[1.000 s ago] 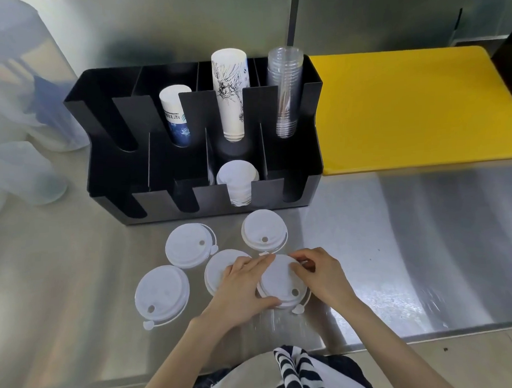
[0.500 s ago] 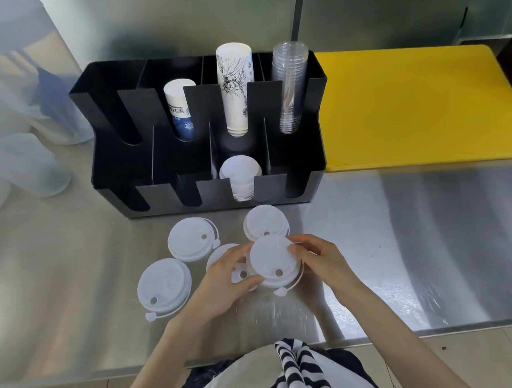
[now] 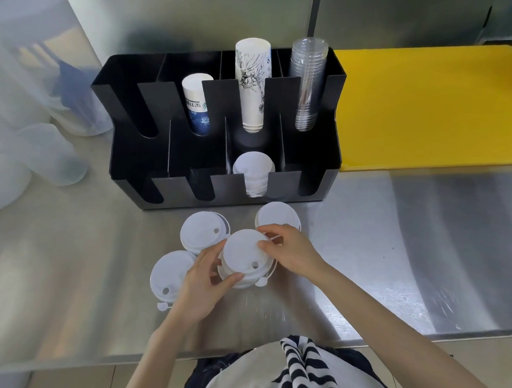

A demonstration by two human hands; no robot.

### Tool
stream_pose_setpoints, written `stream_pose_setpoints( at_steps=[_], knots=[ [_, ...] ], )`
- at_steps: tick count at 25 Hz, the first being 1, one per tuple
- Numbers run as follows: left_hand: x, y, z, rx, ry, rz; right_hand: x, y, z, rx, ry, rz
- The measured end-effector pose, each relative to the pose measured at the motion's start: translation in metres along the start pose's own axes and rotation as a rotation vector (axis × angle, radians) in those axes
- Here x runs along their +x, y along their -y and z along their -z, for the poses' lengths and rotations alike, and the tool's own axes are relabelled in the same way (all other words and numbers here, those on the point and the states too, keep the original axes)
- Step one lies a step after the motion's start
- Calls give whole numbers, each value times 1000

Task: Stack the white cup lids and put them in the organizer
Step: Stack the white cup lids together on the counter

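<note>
Brushed steel bench, glossy. Near front edge, left hand and right hand both pinching rim of a round white plastic lid with sip hole, seated on another. Three loose lids flat. Behind, black slotted organizer; stacked lids in front compartment. Yellow mat at back right corner.
</note>
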State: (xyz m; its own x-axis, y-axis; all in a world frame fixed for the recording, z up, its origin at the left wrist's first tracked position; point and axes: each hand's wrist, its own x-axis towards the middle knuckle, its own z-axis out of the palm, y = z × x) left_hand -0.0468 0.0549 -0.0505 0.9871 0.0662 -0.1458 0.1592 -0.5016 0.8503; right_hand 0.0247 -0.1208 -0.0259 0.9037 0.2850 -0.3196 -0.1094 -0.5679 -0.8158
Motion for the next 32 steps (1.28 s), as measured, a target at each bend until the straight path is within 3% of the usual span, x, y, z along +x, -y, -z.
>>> stream_pose_setpoints(
  at_steps=[6,22,32],
  knots=[
    [-11,8,-1,59,-114,49,8,12,-12,-110,77,61],
    [-16,5,-15,148,-30,68,1,-5,-14,-216,91,75],
    [-13,5,-16,187,-2,-24,-16,-24,-12,-214,-8,79]
  ],
)
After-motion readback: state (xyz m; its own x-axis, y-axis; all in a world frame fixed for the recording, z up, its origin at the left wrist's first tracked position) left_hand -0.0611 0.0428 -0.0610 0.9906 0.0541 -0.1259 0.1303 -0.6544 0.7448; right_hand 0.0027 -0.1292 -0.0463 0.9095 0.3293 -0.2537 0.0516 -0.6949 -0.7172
